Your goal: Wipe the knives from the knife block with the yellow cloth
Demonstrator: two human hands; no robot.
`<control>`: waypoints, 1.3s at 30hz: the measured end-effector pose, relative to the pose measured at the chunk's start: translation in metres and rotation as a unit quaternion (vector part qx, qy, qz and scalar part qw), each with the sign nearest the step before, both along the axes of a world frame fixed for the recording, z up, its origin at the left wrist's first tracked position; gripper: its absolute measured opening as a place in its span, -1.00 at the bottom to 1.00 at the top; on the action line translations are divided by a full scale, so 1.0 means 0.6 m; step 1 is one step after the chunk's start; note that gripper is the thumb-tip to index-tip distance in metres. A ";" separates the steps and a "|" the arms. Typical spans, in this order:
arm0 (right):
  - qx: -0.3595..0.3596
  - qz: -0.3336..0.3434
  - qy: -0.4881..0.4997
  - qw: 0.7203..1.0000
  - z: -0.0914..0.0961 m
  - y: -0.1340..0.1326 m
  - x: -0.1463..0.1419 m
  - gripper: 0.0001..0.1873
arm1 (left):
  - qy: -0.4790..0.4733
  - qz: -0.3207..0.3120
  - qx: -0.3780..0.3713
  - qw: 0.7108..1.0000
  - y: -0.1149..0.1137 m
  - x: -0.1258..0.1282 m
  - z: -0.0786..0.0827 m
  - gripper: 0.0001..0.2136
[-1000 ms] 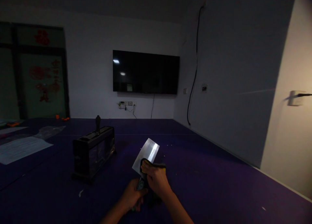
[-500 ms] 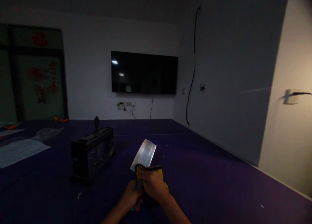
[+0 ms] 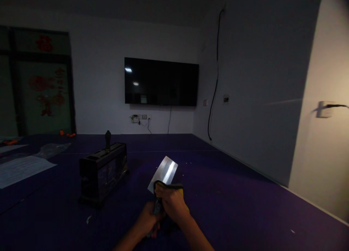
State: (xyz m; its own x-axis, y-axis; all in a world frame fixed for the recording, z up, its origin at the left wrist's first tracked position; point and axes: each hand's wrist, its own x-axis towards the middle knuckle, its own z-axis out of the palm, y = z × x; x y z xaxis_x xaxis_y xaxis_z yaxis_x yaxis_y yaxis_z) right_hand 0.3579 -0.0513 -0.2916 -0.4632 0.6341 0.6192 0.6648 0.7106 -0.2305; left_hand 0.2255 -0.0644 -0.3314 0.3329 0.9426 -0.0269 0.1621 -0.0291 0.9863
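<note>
- Above a purple tabletop (image 3: 231, 203), you held a cleaver (image 3: 167, 168) out in front of you, its broad blade tilted up, away and slightly rightward, a bright streak of light across the steel.
- Your left hand (image 3: 148, 219) was wrapped around the cleaver's handle (image 3: 157, 208), fingers curled beneath it.
- Your right hand (image 3: 173, 204) gripped a yellow cloth (image 3: 180, 190) with dark edging, bunched against the base of the blade, just beyond your left hand; whether it covered both faces could not be told.
- To your left stood a black stand (image 3: 102, 176), upright on the table and apart from your hands, a dark knob-like grip (image 3: 108, 137) rising from its top.
- Farther left lay a printed sheet (image 3: 24, 170) beside clear plastic (image 3: 54, 150), while small white scraps (image 3: 88, 219) dotted the surface.
- Beyond the table, a dark television (image 3: 162, 82) hung on the wall, two lights reflected in its screen.
</note>
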 end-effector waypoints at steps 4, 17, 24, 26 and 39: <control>0.033 -0.055 0.006 0.998 -0.002 0.011 0.011 -0.49 | 0.019 -0.004 -0.005 1.000 0.003 -0.001 -0.006 -0.68; 0.169 -0.208 0.018 0.963 0.001 0.014 0.042 -0.42 | 0.061 -0.012 -0.014 0.998 0.000 0.000 -0.006 -0.77; 0.162 -0.184 0.003 0.969 -0.014 0.032 0.047 -0.34 | 0.052 -0.013 -0.008 0.999 -0.012 0.003 0.008 -0.79; 0.163 -0.175 0.010 0.971 -0.020 0.037 0.046 -0.33 | 0.050 -0.010 -0.009 0.999 -0.013 0.003 0.009 -0.78; 0.143 -0.142 0.003 0.979 -0.031 0.032 0.024 -0.35 | 0.042 -0.017 -0.002 0.999 0.010 -0.001 -0.018 -0.66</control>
